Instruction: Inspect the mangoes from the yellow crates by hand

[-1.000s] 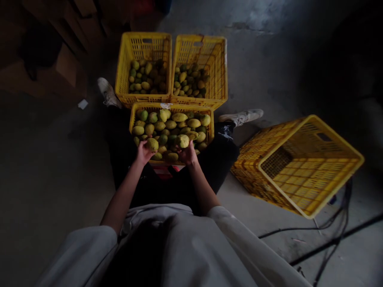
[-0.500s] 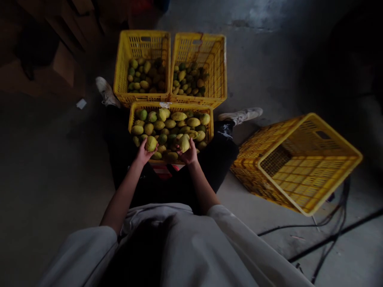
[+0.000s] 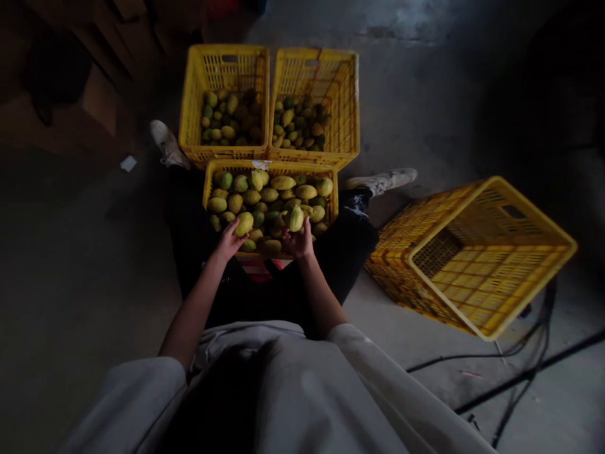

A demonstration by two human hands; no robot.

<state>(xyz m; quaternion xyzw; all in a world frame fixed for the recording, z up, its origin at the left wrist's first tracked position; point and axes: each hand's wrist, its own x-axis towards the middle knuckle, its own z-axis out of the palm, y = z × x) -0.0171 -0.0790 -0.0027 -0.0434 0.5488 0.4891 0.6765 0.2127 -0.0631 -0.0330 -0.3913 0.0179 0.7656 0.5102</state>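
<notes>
My left hand (image 3: 229,241) is closed around a yellow lemon (image 3: 244,224) at the near left edge of a full yellow crate (image 3: 207,189). A second lemon (image 3: 295,219), yellow-green with a ribbed end, rests in the fingers of my right hand (image 3: 300,241), over the crate's near right part. Both lemons are held just above the pile. Beneath them, many yellow and green lemons (image 3: 269,195) fill the crate, which stands between my legs.
Behind stand two yellow crates, the left one (image 3: 186,104) and the right one (image 3: 354,104), each partly filled with similar fruit. A tilted yellow crate (image 3: 401,277) is at the right, near black cables (image 3: 524,376). Cardboard boxes (image 3: 99,104) sit at the far left.
The lemon in my left hand has turned and shifted slightly right. My right hand has turned its lemon, so the ribbed end now shows, and raised it slightly.
</notes>
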